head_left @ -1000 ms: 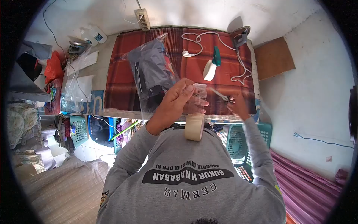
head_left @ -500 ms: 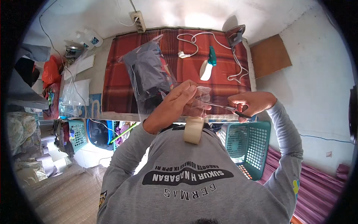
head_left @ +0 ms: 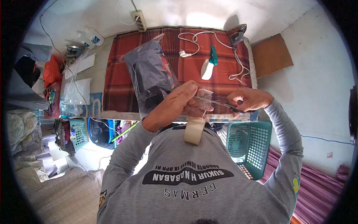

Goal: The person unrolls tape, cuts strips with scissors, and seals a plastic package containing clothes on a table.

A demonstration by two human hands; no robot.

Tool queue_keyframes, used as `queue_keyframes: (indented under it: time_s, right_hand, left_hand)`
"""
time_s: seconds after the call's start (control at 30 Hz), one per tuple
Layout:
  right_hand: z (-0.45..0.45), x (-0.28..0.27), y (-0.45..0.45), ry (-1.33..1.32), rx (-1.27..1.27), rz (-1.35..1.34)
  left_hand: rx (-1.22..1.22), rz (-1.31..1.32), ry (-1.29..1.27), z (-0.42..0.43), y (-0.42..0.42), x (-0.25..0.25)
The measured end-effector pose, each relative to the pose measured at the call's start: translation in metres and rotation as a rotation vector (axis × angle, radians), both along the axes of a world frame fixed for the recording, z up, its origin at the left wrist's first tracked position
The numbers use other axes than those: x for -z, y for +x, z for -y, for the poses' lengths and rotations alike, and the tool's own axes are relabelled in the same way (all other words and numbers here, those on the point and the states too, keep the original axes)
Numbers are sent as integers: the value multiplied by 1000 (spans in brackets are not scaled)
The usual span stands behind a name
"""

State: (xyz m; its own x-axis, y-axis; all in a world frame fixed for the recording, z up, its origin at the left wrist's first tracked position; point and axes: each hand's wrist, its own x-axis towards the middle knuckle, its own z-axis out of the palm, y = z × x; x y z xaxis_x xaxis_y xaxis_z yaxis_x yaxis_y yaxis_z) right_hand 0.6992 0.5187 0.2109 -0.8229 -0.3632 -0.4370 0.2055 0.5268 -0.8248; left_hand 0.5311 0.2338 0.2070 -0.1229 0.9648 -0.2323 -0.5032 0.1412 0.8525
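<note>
"While I watch by head camera, what sits nearest?"

"I see a wide tan tape roll (head_left: 194, 131) before the grey shirt (head_left: 190, 156). Just beyond it, the left hand (head_left: 173, 105) pinches a crumpled clear strip (head_left: 204, 100); right of the roll, the right hand (head_left: 251, 100) grips black-handled metal scissors (head_left: 224, 104), blades at that strip. I can't tell if they touch."

"And past the roll?"

"Left, a clear plastic bag of folded dark clothes (head_left: 149, 69); right, a white spray bottle with green top (head_left: 207, 71), then a grey iron (head_left: 236, 37)."
</note>
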Motion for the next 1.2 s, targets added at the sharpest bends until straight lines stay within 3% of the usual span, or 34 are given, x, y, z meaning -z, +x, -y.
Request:
queue_keyframes:
  time_s: [0.17,0.27,0.37,0.63,1.2]
  right_hand:
    - [-4,-7,2,13,-32,28]
    - [3,-33,8,256,15,91]
    - [-10,-33,16,300,15,8]
    - [-9,-6,49,111,-34,179]
    - [26,15,12,-29,-46,-23]
  left_hand:
    - [25,-19,14,0,0,-6]
    - [-6,-89,10,1,3,2]
    - [-26,-133,70,3,5,2]
    - [8,-274,110,10,3,8]
    - [81,-84,11,-3,3,-7]
